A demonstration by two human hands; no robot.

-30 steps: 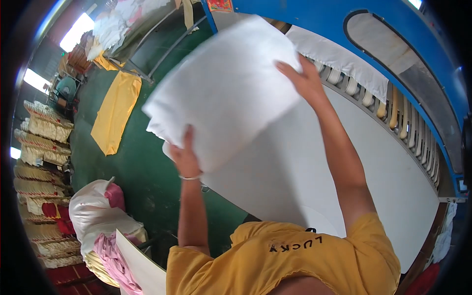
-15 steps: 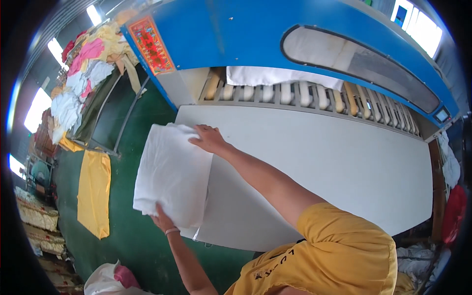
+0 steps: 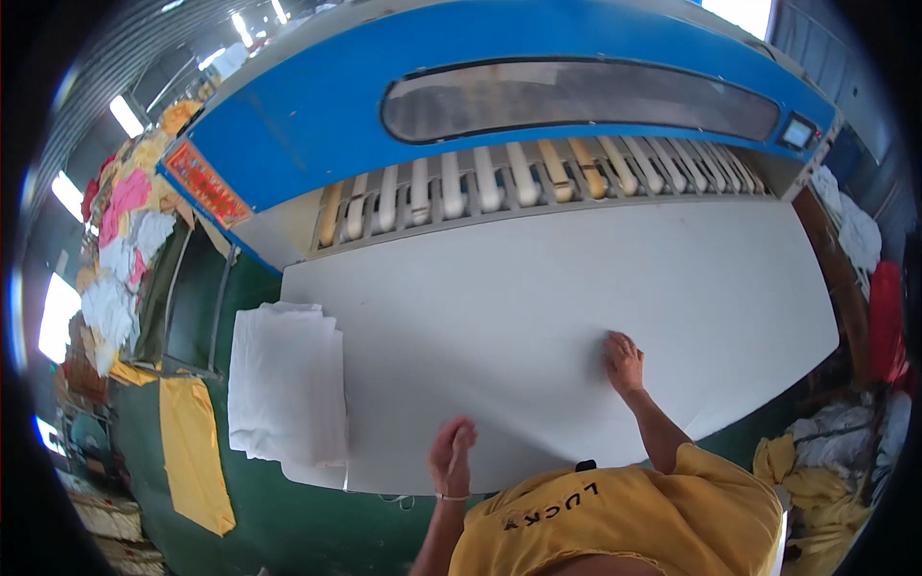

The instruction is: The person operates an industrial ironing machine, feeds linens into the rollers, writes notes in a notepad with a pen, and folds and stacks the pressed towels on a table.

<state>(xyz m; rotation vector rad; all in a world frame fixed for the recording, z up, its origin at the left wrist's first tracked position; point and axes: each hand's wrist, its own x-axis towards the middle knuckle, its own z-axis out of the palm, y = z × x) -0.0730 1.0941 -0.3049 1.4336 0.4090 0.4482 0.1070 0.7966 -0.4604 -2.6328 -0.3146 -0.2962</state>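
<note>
A folded stack of white cloth [image 3: 288,384] lies at the left end of the pale grey table [image 3: 499,288], partly hanging past its edge. Neither hand touches it. My left hand [image 3: 449,456] hovers by the table's near edge, right of the stack, its fingers loosely curled in with nothing visible in them. Further right, my right hand [image 3: 625,363] is over the tabletop, fingers bent and together, and no cloth shows in it. Beyond the table stands a blue machine [image 3: 307,125] with a row of pale feed belts [image 3: 490,182] along its opening.
Yellow cloth [image 3: 195,456] lies on the green floor at left. Behind it, a metal-framed cart [image 3: 221,312] carries a heap of mixed linens [image 3: 125,240]. More white and yellow cloths [image 3: 816,490] are piled at the right, near a red bundle [image 3: 888,322].
Both hands have let go of the white stack and moved right. My view has shifted right. The white cloth at the machine's opening has passed out of sight.
</note>
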